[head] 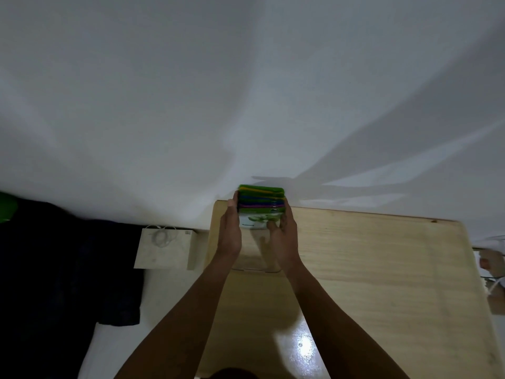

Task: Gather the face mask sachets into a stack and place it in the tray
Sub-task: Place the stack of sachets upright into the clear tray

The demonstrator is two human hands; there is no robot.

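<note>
A stack of face mask sachets [261,203] with green, yellow, blue and purple edges is held upright-tilted at the far left end of the wooden table [369,269]. My left hand [229,231] presses its left side and my right hand [282,236] its right side, thumb on the front sachet. Below the hands lies a clear plastic tray [255,265], its near rim faintly visible on the wood. The stack's lower part is hidden between my palms.
A white wall rises right behind the table. A pale paper bag [164,248] with a white cord stands on the floor left of the table, beside dark cloth [62,269]. White items [492,263] sit past the table's right edge.
</note>
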